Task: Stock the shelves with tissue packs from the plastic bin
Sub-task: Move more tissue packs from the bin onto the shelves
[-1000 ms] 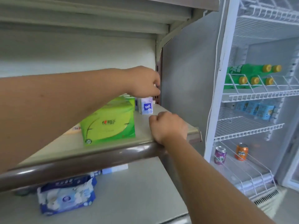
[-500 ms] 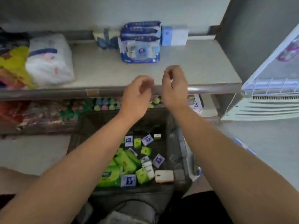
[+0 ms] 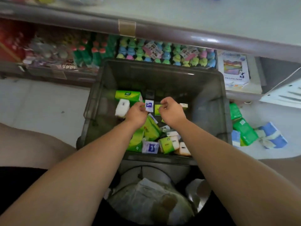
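Before you stands the plastic bin (image 3: 210, 95), dark, translucent and open-topped, on the floor against the lower shelf (image 3: 242, 91). Its bottom is strewn with tissue packs lying loose at all angles. At the far wall you have a long green pack (image 3: 127, 95) lying flat, with a white pack (image 3: 122, 107) just in front of it. Near the middle lie a small white-and-purple pack (image 3: 149, 105) and, just beside it, a small green pack (image 3: 157, 109). Larger green packs (image 3: 152, 130) are heaped, tilted, toward the near wall, where you also find a purple-and-white pack (image 3: 150, 147) and a green-and-white pack (image 3: 167, 144). The upper shelf (image 3: 195, 13) runs above.
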